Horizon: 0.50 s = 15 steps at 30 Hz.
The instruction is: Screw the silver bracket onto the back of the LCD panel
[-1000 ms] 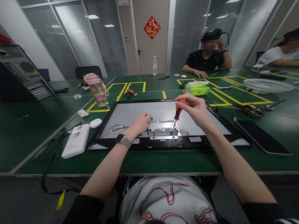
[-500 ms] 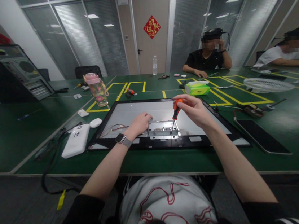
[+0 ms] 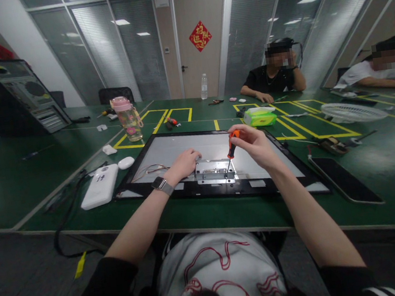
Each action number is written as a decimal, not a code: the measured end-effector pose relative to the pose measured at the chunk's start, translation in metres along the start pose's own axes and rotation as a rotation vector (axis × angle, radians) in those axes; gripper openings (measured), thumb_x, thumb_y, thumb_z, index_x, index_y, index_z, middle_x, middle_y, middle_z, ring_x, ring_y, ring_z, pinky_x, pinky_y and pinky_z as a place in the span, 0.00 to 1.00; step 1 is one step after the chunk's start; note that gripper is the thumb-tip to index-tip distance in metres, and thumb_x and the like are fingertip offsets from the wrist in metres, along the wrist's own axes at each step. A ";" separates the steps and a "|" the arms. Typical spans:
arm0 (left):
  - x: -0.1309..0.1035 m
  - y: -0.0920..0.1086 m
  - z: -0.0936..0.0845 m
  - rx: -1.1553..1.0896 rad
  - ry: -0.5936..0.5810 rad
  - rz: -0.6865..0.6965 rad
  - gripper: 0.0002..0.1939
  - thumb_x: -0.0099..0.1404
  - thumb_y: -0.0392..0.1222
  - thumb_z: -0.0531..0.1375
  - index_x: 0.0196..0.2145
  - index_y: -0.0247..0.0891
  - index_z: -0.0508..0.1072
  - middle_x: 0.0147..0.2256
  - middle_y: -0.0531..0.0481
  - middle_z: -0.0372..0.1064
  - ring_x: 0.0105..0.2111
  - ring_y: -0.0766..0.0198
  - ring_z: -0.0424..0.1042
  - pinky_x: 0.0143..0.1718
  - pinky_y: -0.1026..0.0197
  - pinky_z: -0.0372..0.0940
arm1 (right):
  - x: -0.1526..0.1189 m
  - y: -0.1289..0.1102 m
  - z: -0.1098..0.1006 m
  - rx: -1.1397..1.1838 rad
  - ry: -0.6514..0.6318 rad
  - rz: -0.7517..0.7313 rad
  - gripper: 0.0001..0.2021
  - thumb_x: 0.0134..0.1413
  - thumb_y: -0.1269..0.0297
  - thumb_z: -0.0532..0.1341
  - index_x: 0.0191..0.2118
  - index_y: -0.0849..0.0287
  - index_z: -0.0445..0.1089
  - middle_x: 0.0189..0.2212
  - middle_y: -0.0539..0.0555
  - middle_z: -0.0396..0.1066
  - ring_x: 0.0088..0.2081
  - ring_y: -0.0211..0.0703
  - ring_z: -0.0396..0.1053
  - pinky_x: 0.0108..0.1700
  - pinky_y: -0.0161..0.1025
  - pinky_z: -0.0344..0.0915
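My right hand (image 3: 252, 142) grips an orange-and-black screwdriver (image 3: 232, 146) by its handle. The shaft slants down, its tip at the right part of a metal bracket (image 3: 214, 164). That bracket lies on the grey back of a flat display panel (image 3: 168, 146) with a black frame. My left hand (image 3: 185, 163) lies on the panel at the bracket's left edge, fingers stretched forward and partly hidden, holding nothing I can see. Thin wires (image 3: 149, 169) run over the panel left of that hand.
Left of the panel are a white power bank (image 3: 100, 186), a white oval case (image 3: 126, 163) and a pink-lidded bottle (image 3: 128, 120). A black tablet-like slab (image 3: 345, 179) lies to the right. Farther back are a green tissue pack (image 3: 260, 116), a white fan grille (image 3: 353, 111) and two seated people.
Almost nothing differs. Both hands and the screwdriver keep their places on the panel, and the view has shifted very slightly.
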<state>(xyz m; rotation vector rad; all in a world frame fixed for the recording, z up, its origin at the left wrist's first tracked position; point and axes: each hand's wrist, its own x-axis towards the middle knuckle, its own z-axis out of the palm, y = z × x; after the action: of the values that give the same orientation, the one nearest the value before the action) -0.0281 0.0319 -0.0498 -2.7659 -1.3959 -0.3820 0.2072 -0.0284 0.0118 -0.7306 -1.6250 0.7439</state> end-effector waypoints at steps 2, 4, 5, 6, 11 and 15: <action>0.000 -0.001 0.000 -0.001 0.002 -0.001 0.20 0.65 0.29 0.47 0.49 0.37 0.71 0.45 0.41 0.67 0.45 0.56 0.68 0.49 0.55 0.63 | 0.001 0.000 0.000 -0.089 0.050 -0.045 0.09 0.49 0.63 0.66 0.38 0.55 0.72 0.28 0.48 0.64 0.28 0.35 0.62 0.32 0.36 0.63; 0.001 -0.002 0.002 -0.001 -0.002 0.000 0.20 0.65 0.29 0.47 0.49 0.37 0.71 0.45 0.42 0.67 0.45 0.56 0.68 0.49 0.56 0.63 | 0.001 0.001 0.000 -0.182 0.104 -0.103 0.08 0.46 0.64 0.67 0.36 0.56 0.73 0.30 0.48 0.63 0.28 0.35 0.62 0.32 0.36 0.63; 0.001 -0.002 0.002 -0.002 -0.004 0.001 0.20 0.64 0.29 0.47 0.49 0.37 0.71 0.45 0.42 0.67 0.45 0.56 0.68 0.49 0.56 0.63 | 0.002 0.002 0.001 -0.220 0.126 -0.129 0.08 0.46 0.64 0.68 0.35 0.56 0.73 0.30 0.48 0.63 0.29 0.35 0.62 0.32 0.36 0.63; 0.001 -0.002 0.003 -0.004 -0.006 0.001 0.20 0.64 0.29 0.47 0.49 0.37 0.71 0.45 0.42 0.67 0.45 0.56 0.68 0.49 0.56 0.63 | 0.001 0.003 0.002 -0.250 0.148 -0.150 0.08 0.45 0.64 0.68 0.34 0.56 0.73 0.31 0.49 0.63 0.30 0.36 0.63 0.33 0.37 0.64; 0.001 -0.003 0.004 -0.026 0.002 0.003 0.20 0.65 0.29 0.47 0.49 0.37 0.71 0.45 0.42 0.67 0.46 0.56 0.67 0.50 0.55 0.62 | -0.002 0.002 0.005 -0.400 0.185 -0.213 0.08 0.51 0.62 0.65 0.38 0.55 0.73 0.34 0.52 0.66 0.34 0.41 0.66 0.38 0.40 0.67; 0.000 -0.002 0.002 -0.021 0.008 0.000 0.19 0.64 0.29 0.47 0.48 0.37 0.71 0.45 0.42 0.67 0.44 0.56 0.68 0.48 0.56 0.63 | -0.003 0.000 0.006 -0.293 0.047 -0.178 0.12 0.60 0.63 0.55 0.48 0.53 0.71 0.40 0.54 0.69 0.37 0.42 0.70 0.42 0.43 0.68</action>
<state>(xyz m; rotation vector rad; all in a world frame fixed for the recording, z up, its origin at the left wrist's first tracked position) -0.0289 0.0332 -0.0517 -2.7777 -1.3976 -0.4097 0.2019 -0.0313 0.0085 -0.7910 -1.7498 0.3618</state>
